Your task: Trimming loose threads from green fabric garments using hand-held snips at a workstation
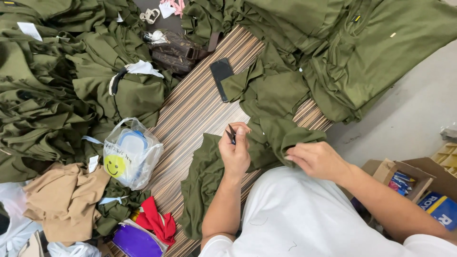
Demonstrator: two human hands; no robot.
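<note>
I count two hands of mine, the left hand and the right hand, and one snips. On the one bench lie one black phone, one brown bag and one clear plastic bag. There is one tan cloth, one red cloth, one purple pouch. The green garments are too heaped to count. Two cardboard boxes stand at my right.

An olive-green garment lies crumpled across a striped wooden tabletop, its soft knit fabric bunched in loose folds. 1 end drapes down over the table's near edge, the other runs up toward a stack of matching garments. A fold near the middle is pinched up off the surface. Just above the cloth, a small dark thread snipper stands nearly upright, its slim tip pointing up and away.
</note>
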